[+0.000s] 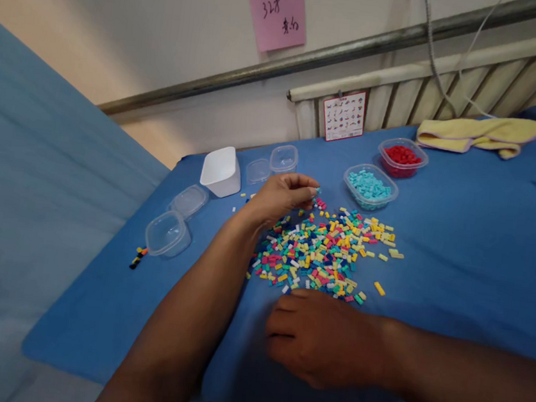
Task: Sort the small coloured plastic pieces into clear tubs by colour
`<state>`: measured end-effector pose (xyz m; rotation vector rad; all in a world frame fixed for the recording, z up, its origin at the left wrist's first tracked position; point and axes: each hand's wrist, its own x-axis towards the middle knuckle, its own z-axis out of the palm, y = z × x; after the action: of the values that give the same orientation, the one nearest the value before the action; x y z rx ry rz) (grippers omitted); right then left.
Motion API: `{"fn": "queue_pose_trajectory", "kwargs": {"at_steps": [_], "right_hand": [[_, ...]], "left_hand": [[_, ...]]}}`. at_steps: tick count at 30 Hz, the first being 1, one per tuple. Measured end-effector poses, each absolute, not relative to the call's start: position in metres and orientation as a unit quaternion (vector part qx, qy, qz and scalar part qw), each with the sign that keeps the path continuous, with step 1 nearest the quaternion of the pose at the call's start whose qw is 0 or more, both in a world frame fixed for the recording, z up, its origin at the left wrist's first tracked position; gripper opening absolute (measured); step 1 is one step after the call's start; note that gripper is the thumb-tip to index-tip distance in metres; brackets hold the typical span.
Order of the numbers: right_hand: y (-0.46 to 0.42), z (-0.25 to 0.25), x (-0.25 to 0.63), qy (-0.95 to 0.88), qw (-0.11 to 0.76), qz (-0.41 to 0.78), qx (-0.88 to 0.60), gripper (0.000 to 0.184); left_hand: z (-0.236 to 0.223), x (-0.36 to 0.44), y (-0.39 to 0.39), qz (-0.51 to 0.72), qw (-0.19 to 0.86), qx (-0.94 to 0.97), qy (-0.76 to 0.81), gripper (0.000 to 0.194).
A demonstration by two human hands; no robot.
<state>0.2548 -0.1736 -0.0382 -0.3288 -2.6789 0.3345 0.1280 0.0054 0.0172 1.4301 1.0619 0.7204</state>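
Observation:
A spread pile of small multicoloured building bricks [324, 252] lies on the blue table. Over its far left edge is my left hand [285, 196], thumb and fingertips pinched on a small light blue brick [318, 191]. My right hand [323, 336] rests at the near edge of the pile, fingers curled under; whatever they may hold is hidden. Just beyond the pile stands a clear tub of light blue bricks [370, 185], and behind that a clear tub of red bricks [401, 157].
On the left are a white bin [221, 171], clear empty tubs [167, 235] and lids [189, 201]. A small black, yellow and orange brick piece [137, 257] lies by the front tub. A yellow cloth [481, 134] lies at the back right, and a picture card [344, 116] leans against the radiator.

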Motion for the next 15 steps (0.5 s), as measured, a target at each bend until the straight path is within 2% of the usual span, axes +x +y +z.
{"fn": "queue_pose_trajectory", "kwargs": {"at_steps": [9,15], "right_hand": [[-0.172,-0.037,0.255,-0.964,0.212,0.111,-0.119,0.018],[-0.171,-0.037,0.255,-0.962,0.222,0.106,-0.121,0.018]], "left_hand": [[0.011,0.223,0.043,0.308,0.449,0.746,0.384,0.009],[0.006,0.220,0.045,0.322,0.351,0.779,0.408,0.017]]}}
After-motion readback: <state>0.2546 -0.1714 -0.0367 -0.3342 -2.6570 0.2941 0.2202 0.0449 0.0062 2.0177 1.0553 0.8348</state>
